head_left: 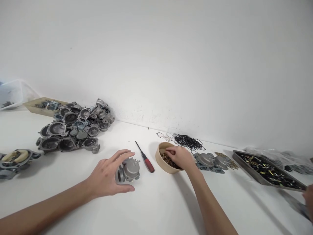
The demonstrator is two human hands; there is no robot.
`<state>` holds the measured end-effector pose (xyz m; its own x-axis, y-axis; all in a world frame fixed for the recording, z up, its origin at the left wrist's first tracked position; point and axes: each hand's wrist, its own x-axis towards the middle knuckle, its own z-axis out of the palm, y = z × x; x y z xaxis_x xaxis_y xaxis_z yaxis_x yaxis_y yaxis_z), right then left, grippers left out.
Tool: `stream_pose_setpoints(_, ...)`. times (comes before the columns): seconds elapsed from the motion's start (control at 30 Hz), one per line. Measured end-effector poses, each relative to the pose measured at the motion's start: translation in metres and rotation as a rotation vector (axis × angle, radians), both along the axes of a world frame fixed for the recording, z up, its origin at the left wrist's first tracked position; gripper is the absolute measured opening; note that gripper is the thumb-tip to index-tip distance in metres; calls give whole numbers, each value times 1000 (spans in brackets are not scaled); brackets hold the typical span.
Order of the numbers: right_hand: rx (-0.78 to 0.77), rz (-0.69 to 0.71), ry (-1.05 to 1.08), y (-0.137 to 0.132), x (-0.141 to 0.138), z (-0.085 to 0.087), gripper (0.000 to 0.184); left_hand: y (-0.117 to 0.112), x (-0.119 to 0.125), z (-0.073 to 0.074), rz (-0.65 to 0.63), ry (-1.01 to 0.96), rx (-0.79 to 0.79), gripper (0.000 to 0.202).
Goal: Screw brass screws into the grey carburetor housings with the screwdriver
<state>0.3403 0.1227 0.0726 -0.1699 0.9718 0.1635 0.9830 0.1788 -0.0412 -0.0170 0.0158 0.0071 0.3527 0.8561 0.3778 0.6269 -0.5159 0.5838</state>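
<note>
My left hand (110, 174) is wrapped round a small grey metal carburetor body (129, 169) that rests on the white table, fingers over its top and thumb under its near side. My right hand (180, 157) reaches into a round tan bowl (158, 158) full of small brass screws, fingers curled down among them; whether it pinches one is hidden. Between the two hands lies a screwdriver (146, 158) with a red handle and a black shaft.
A heap of grey metal castings (73, 129) lies at the back left, with another carburetor part (14, 161) at the left edge. Black rubber rings (188, 142), two assembled units (211, 161) and a metal tray (259, 178) of small parts lie to the right. Another person's hand (308, 199) shows at the far right.
</note>
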Motion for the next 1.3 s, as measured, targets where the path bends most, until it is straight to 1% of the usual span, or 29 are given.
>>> stream_pose_setpoints(0.1, -108, -18, -73, 1, -9, 1, 23, 0, 0, 3, -33, -16, -17, 88)
stream_pose_setpoints(0.2, -162, -51, -125, 3, -13, 3, 15, 0, -1, 6, -46, -7, -1, 69)
stream_pose_setpoints(0.27, -181, -72, -151, 3, -14, 4, 20, 1, -1, 6, -45, 1, 38, 59)
stream_pose_setpoints(0.33, -194, -81, -169, 3, -15, 4, 25, 3, -2, 5, -36, 4, 88, 54)
stream_pose_setpoints(0.53, -200, -88, -186, 1, -17, 4, 25, 3, -3, 3, -7, 14, 200, 53)
stream_pose_setpoints(0.67, -180, -81, -177, 0, -17, 4, 24, 2, -2, 2, 26, 31, 244, 66)
stream_pose_setpoints(0.73, -178, -89, -176, 0, -18, 5, 23, 2, -2, 1, 19, 15, 260, 70)
stream_pose_setpoints(0.83, -195, -106, -181, 0, -20, 7, 23, 4, -2, 2, -44, -36, 234, 67)
stream_pose_setpoints(0.93, -213, -122, -191, 0, -22, 9, 24, 5, -2, 1, -89, -71, 161, 61)
stream_pose_setpoints(1.1, -231, -158, -207, 0, -24, 10, 25, 4, -1, 0, -87, -99, 58, 54)
stream_pose_setpoints(1.3, -234, -141, -183, 0, -23, 9, 25, 3, 0, 3, -88, -105, -3, 52)
